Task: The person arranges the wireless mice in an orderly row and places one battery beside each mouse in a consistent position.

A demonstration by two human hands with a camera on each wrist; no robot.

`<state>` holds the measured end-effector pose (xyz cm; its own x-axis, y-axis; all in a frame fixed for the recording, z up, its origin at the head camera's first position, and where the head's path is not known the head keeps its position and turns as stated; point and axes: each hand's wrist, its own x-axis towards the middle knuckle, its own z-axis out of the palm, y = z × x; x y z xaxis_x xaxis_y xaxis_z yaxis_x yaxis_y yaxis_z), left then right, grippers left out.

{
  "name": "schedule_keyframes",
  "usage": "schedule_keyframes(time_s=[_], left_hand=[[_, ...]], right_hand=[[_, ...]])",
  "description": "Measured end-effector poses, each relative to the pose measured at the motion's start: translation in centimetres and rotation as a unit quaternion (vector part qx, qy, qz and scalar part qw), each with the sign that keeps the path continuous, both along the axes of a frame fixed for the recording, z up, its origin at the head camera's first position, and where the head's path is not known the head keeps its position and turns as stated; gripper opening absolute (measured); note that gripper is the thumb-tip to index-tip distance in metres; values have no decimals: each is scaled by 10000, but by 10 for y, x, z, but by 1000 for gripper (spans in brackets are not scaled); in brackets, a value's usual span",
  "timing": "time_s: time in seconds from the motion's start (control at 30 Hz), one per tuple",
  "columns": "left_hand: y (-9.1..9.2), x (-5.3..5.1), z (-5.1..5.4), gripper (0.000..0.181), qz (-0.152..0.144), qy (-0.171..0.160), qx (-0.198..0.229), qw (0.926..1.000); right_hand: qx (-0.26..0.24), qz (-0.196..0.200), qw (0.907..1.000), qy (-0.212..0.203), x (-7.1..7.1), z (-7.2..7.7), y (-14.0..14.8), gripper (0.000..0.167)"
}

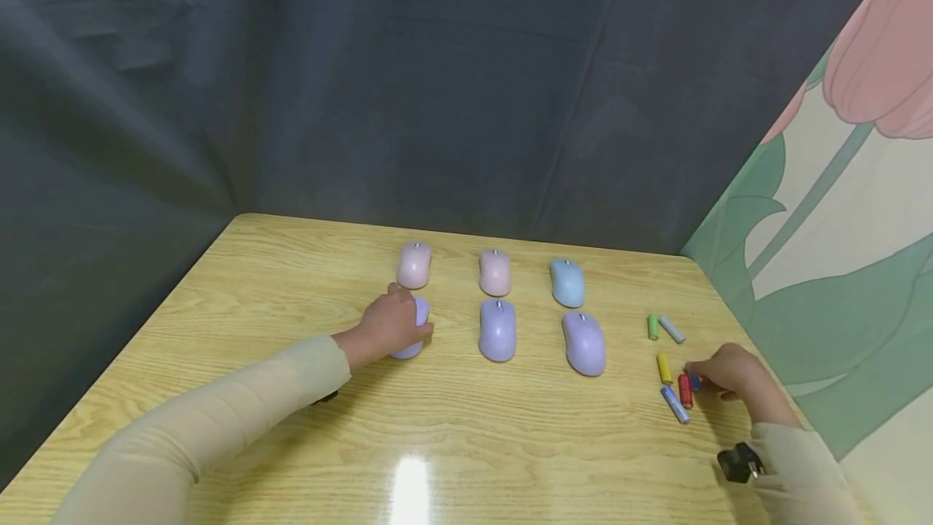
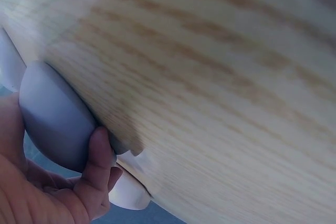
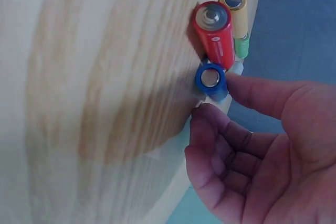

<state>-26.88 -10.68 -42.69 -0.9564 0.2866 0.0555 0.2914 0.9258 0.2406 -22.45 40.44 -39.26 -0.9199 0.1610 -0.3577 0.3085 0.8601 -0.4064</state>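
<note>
My left hand [image 1: 389, 322] grips a purple mouse [image 1: 421, 313] at the left of the front row. In the left wrist view the fingers of this hand [image 2: 79, 187] curl against the edge of the mouse [image 2: 55, 116]. My right hand [image 1: 734, 371] is low over the table beside a blue battery [image 1: 695, 382]. The right wrist view has the thumb of this hand [image 3: 212, 95] against the blue battery [image 3: 218, 94], with a small gap between the bent forefinger and the battery. A red battery [image 1: 685, 390] lies right beside the blue one.
Two more purple mice [image 1: 498, 330] lie in the front row. Behind are two pink mice [image 1: 415, 266] and a blue mouse [image 1: 568, 283]. Near my right hand lie yellow [image 1: 664, 368], green [image 1: 653, 326], and blue-and-white [image 1: 675, 404] batteries. A dark curtain [image 1: 437, 87] hangs behind the table [image 1: 306, 258].
</note>
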Motion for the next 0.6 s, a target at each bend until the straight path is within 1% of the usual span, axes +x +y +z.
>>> schedule_keyframes(time_s=[0.1,0.33,0.43,0.6], left_hand=[[0,1,0,60,-17,29,8,10000],[-1,0,0,59,-22,-16,-21,10000],[-1,0,0,58,-53,3,-37,10000],[-1,-1,0,58,-54,-35,-24,10000]], right_hand=[[61,-14,9999,96,1,-1,-1,37],[492,18,9981,372,3,-1,-6,31],[523,1,9979,373,4,1,-9,29],[547,77,9979,329,5,4,-12,29]])
